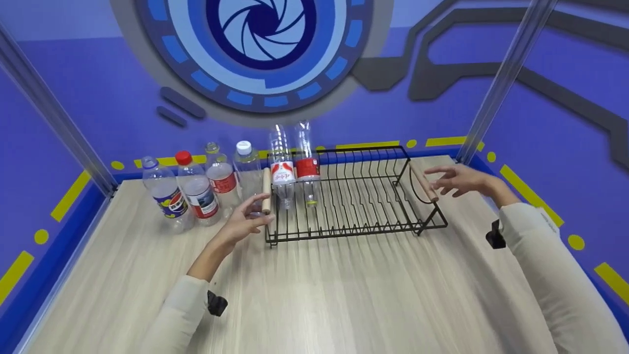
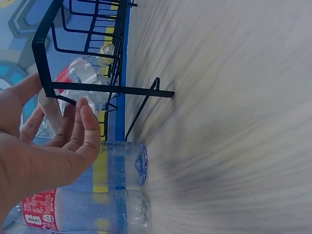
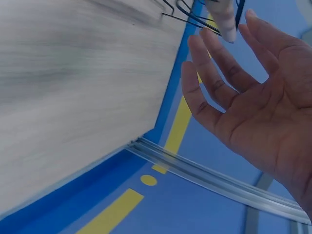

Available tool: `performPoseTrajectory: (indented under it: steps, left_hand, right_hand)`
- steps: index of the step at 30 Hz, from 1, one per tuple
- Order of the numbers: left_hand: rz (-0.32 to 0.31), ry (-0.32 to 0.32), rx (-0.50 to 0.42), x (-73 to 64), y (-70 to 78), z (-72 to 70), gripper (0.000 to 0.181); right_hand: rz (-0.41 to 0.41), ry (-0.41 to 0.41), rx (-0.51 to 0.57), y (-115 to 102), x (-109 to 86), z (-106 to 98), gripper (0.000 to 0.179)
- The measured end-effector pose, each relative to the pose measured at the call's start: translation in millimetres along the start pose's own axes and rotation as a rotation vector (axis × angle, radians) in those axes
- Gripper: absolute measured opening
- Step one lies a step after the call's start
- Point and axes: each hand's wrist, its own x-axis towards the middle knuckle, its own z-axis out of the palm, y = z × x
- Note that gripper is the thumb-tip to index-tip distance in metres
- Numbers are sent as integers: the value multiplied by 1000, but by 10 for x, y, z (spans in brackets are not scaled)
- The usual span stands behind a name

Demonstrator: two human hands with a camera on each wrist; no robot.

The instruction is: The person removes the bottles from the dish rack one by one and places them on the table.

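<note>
A black wire dish rack with wooden handles stands on the table. Two clear plastic bottles lean neck-down at its left end, one with a white-and-red label, the other with a red label. My left hand holds the rack's left wooden handle; in the left wrist view its fingers curl about the handle, thumb by the black frame. Beside the right wooden handle, my right hand hovers with spread, relaxed fingers; the right wrist view shows its palm holding nothing.
Left of the rack stand several upright bottles: one with a purple label, a red-capped one, an uncapped one with a red label, and a white-capped one. Blue printed walls enclose the wooden table.
</note>
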Motion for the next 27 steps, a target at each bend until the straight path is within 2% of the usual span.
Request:
performPoseTrajectory:
  steps: [6,9,13,20,27]
  left_hand:
    - [-28,-25,-60,69,7,11,67]
    - [-37,-35,-72,69,4,-15,68]
    - [-20,-34,-38,40,3,-56,67]
    - [-16,-42,-20,-11,-57,-51,67]
    - [2,-45,-73,32,-63,-1,67]
  right_hand:
    - [-5,30,-29,-210,121,-150,55]
    - [-3,29,-15,-409,230,-152,56]
    - [-13,17,18,-757,420,-98,57]
    - [-66,-40,14,-1351,834,208,55]
    - [-49,-152,12,-1641,1198,580,54]
